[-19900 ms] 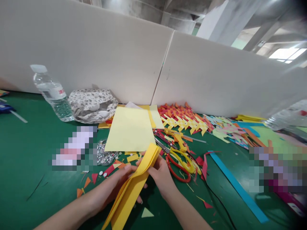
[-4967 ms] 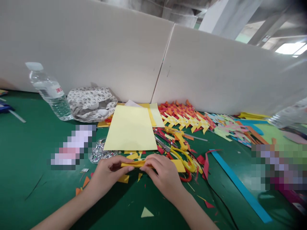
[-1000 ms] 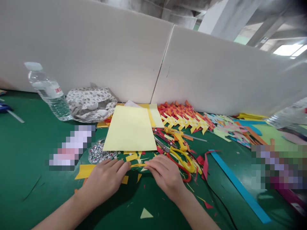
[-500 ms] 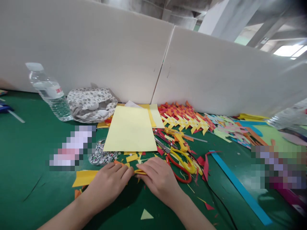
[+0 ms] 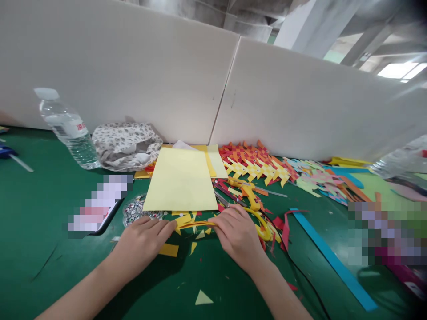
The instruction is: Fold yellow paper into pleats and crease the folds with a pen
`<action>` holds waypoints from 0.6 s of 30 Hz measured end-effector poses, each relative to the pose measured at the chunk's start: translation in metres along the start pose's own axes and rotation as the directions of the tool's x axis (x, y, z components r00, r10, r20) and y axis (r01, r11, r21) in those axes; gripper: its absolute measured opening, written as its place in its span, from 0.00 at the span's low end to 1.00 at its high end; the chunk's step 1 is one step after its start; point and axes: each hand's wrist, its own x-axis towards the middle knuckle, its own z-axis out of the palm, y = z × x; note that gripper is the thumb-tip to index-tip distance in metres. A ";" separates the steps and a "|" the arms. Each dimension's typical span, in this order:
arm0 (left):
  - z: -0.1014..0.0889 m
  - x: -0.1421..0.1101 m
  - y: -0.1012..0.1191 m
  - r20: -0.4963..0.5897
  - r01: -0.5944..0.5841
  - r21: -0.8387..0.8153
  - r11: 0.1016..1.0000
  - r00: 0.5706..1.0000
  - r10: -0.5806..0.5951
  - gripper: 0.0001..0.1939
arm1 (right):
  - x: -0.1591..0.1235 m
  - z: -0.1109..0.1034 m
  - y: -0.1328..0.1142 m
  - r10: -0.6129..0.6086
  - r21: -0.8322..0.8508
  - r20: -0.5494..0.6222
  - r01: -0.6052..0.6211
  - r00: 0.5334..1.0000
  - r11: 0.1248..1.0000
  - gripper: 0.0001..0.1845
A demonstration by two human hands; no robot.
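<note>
A narrow folded strip of yellow-orange paper (image 5: 196,224) is stretched level between my two hands, just above the table. My left hand (image 5: 147,240) pinches its left end, fingers closed. At the other end my right hand (image 5: 237,233) has thumb and fingers closed on the strip, and it covers most of the scissors; their yellow handle (image 5: 265,229) shows beside it. Another yellow paper piece (image 5: 169,250) shows just below my left fingers; I cannot tell whether it joins the strip. Small paper scraps (image 5: 200,234) lie beneath the strip.
Pale yellow sheets (image 5: 182,180) lie ahead, near a bag of googly eyes (image 5: 135,212) and a phone (image 5: 103,204). A yellow glue gun (image 5: 248,193) trails a black cord. Woven paper fish (image 5: 256,166), a blue strip (image 5: 333,258), a water bottle (image 5: 68,129) and a cloth bundle (image 5: 128,144) surround them.
My hands have moved apart, the right one rightward over the scissors and the left one slightly left. More of the strip shows between them. The yellow end left of my left hand no longer shows.
</note>
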 end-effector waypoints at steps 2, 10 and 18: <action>0.002 -0.001 0.005 0.013 0.009 -0.013 1.000 1.000 -0.009 0.14 | 0.001 0.002 -0.008 -0.005 -0.119 0.044 0.011 0.999 0.993 0.09; 0.002 0.003 0.018 -0.033 0.019 -0.113 0.993 0.999 -0.022 0.12 | 0.008 0.017 -0.044 -0.175 -0.180 0.072 0.185 0.982 0.966 0.11; -0.002 0.002 -0.002 -0.141 0.054 -0.126 0.991 0.987 -0.072 0.12 | 0.002 0.006 -0.007 -0.044 -0.150 0.054 0.052 0.998 0.987 0.12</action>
